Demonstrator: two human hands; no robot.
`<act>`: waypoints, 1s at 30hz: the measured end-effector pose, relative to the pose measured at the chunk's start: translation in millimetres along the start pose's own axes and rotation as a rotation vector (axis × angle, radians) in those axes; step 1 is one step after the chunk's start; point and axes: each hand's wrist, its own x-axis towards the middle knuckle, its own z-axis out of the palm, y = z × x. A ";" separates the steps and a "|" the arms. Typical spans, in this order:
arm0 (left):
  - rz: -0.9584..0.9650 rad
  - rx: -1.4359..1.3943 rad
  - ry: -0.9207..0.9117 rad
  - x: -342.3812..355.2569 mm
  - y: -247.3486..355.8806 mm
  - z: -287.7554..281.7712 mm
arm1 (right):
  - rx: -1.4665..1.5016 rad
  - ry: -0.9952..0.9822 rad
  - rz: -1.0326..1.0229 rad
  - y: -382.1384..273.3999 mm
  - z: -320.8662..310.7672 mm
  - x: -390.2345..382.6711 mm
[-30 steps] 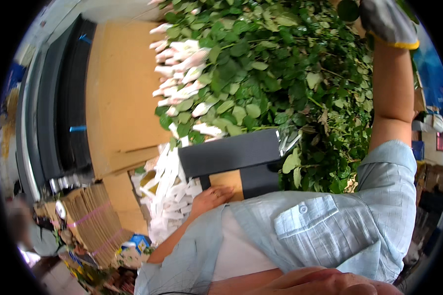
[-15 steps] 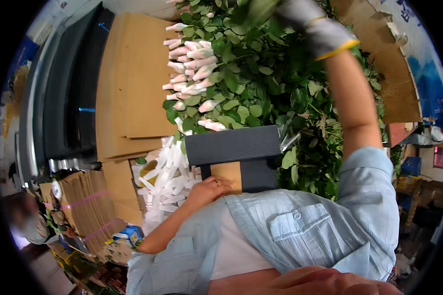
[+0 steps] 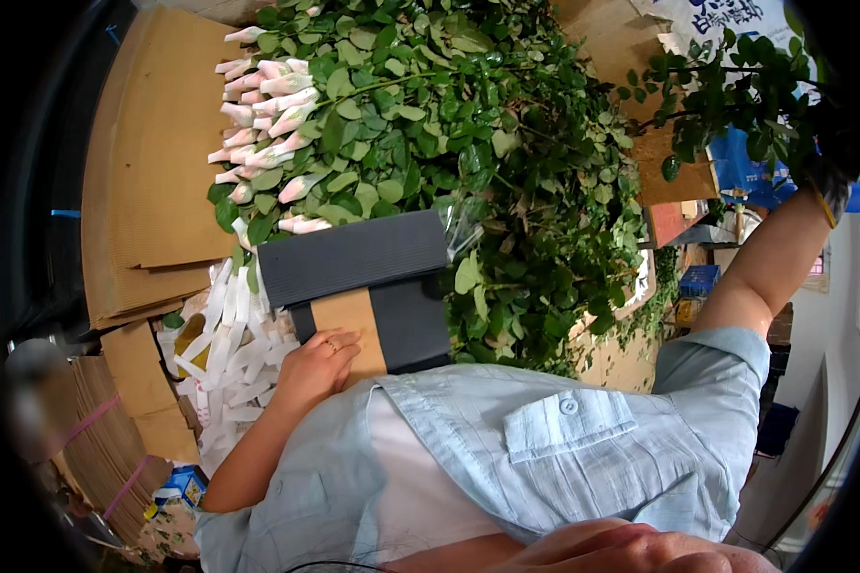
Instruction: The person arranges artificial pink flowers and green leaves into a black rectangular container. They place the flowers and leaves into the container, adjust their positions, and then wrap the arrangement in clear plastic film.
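Meanwhile, left hand (image 3: 317, 363) rests open-fingered, flat on brown cardboard sheet (image 3: 352, 329).

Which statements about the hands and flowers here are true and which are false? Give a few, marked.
1. The left hand rests on a brown cardboard panel set against a dark grey corrugated sheet. True.
2. The left hand wears a glove. False: it is bare, with a ring.
3. The right hand lies on the sheet too. False: it is raised at the right, gripping a leafy green stem.
4. Pale pink wrapped rosebuds lie at the upper left of the green leafy pile. True.
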 end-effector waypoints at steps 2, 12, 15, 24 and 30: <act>0.011 0.003 -0.012 0.3 -0.5 -0.2 | 0.025 -0.034 -0.025 -6.8 10.2 -8.9; 0.066 0.024 -0.030 -4.2 -9.9 2.4 | 0.377 -0.317 -0.305 -148.3 159.6 -57.1; 0.058 -0.014 -0.096 -3.2 -12.1 1.7 | 0.491 -0.397 -0.383 -199.1 190.7 -68.3; 0.017 -0.055 -0.151 -6.6 -12.0 -1.3 | 0.412 -0.786 -0.682 -296.9 369.8 -122.6; 0.063 -0.052 -0.138 -7.2 -22.8 8.2 | -0.087 -0.749 -0.593 -297.7 394.0 -160.6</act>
